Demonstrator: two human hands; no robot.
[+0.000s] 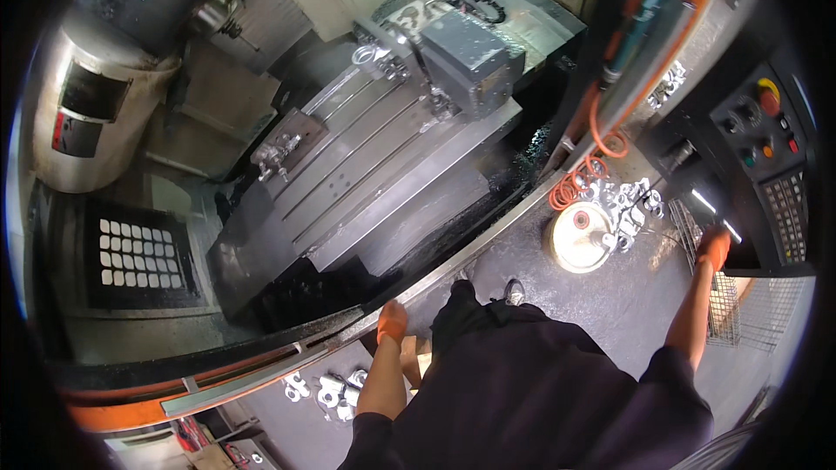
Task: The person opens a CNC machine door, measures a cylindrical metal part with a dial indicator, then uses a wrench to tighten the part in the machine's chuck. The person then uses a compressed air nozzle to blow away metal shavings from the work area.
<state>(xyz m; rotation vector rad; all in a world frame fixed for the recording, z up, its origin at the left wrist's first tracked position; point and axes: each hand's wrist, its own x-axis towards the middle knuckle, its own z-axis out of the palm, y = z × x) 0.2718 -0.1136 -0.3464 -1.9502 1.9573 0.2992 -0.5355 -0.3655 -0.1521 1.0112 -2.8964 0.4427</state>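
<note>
Basically L hand [392,322] on machine sill [488,239], R hand [714,246] at wire basket [697,248]; grip state unclear.

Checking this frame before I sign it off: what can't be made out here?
Head view only:
- Left hand, orange-gloved, on the machine's front rail: fingers too small to tell grip.
- Right hand near the wire basket: contact unclear.
- Metal parts by the left forearm: too small to identify.
- Control panel: bent by the fisheye rim.

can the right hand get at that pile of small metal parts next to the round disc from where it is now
Probably yes. The right hand rests at the edge under the control panel, and the metal parts lie in the open close to its left, beside the round disc, with nothing between them.
</note>
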